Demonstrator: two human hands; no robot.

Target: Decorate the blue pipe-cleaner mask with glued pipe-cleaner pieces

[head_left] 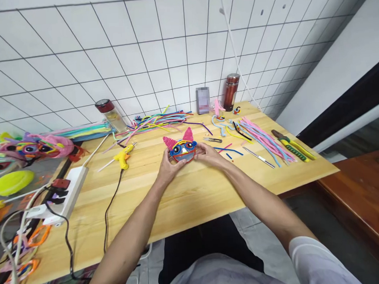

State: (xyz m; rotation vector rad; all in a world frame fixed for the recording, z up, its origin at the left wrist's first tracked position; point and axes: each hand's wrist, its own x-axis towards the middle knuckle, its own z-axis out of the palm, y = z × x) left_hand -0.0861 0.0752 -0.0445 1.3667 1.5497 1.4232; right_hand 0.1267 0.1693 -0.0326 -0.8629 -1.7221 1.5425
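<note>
A small pipe-cleaner creature head point(183, 150) with pink pointed ears, round eyes, blue rings and a red-edged mouth is held upright over the wooden table point(193, 193). My left hand point(169, 167) is closed around its left side, thumb near the lower edge. On the other side, my right hand point(208, 154) grips it too, fingers partly hidden behind it. Small thread snips point(212, 139) lie just beyond my right hand. Blue pipe-cleaner pieces point(232, 151) rest to the right of that hand.
A yellow glue gun point(123, 157) with a black cord lies left, near a white power strip point(68, 193). Pipe cleaners point(162, 120) pile at the back. Pliers point(293, 147), tweezers point(258, 156), a phone point(203, 101), a red flask point(232, 92) and a bottle point(112, 116) stand or lie around.
</note>
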